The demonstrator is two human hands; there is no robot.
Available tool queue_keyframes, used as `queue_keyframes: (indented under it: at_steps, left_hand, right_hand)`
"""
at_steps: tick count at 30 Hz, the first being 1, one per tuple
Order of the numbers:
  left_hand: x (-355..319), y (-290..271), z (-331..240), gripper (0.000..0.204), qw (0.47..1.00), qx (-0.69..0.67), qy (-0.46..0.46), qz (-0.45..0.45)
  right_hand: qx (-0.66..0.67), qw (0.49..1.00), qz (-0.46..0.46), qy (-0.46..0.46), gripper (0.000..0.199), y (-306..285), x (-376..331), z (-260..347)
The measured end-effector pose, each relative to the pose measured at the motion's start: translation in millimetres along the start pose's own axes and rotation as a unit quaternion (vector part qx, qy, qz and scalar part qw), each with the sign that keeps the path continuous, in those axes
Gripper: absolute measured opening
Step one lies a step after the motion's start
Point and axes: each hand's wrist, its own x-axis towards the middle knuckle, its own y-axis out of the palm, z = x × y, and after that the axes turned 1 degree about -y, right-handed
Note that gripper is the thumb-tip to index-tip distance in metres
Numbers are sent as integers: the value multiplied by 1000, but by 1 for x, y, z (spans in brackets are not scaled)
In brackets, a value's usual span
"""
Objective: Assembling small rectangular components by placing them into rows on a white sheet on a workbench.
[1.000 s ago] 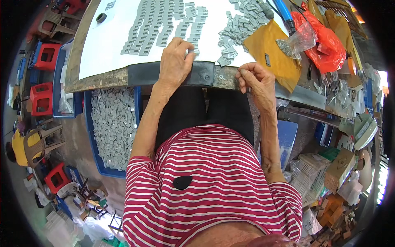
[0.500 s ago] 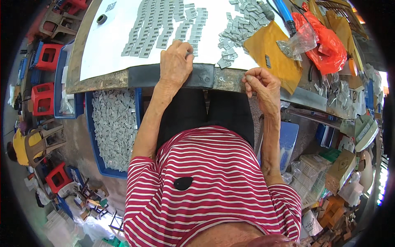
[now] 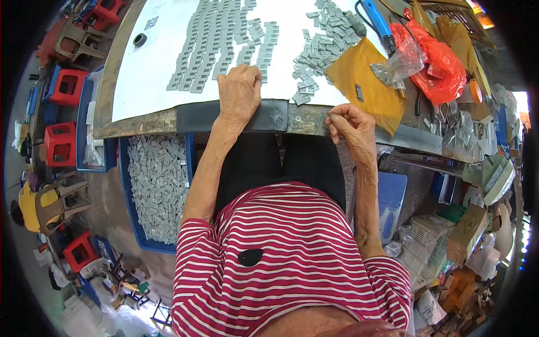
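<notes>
On a white sheet (image 3: 149, 70) covering the workbench lie small flat grey pieces with dark rectangular marks, set in several slanting rows (image 3: 209, 45). My left hand (image 3: 240, 92) is over the sheet at the near end of the shorter right-hand rows, fingers curled down and closed; whatever they grip is hidden. To the right is a loose heap of similar grey pieces (image 3: 323, 50). My right hand (image 3: 355, 132) hovers at the bench's front edge with thumb and forefinger pinched together. Anything between those fingertips is too small to name.
A brown cloth (image 3: 365, 78) bearing a small dark piece lies right of the heap. Beyond it are a blue-handled tool (image 3: 377, 22) and a red plastic bag (image 3: 443, 70). Below the bench at left stands a blue bin (image 3: 126, 196) full of grey pieces. A black tape roll (image 3: 140, 40) sits far left.
The bench and everything on it appear slightly lower in the picture. My left hand's fingers remain curled by the rows, and my right hand keeps its pinch near the edge.
</notes>
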Motion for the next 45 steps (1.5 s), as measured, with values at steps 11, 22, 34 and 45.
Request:
queue_keyframes:
  at_steps: [11,22,34,45]
  left_hand:
    - [-2,0,3,11,998,-49,32,-12]
    - [-12,-4,-33,8,985,-171,29,14]
    - [-19,4,-46,16,989,-136,40,50]
    - [-20,16,-59,17,995,-75,53,41]
  right_hand:
    - [-77,996,-50,-18,11,-28,12,18]
    - [-492,828,-97,-251,10,-81,64,-1]
    - [-672,662,-6,-332,4,-73,68,6]
    - [-664,671,-17,-328,6,-80,74,2]
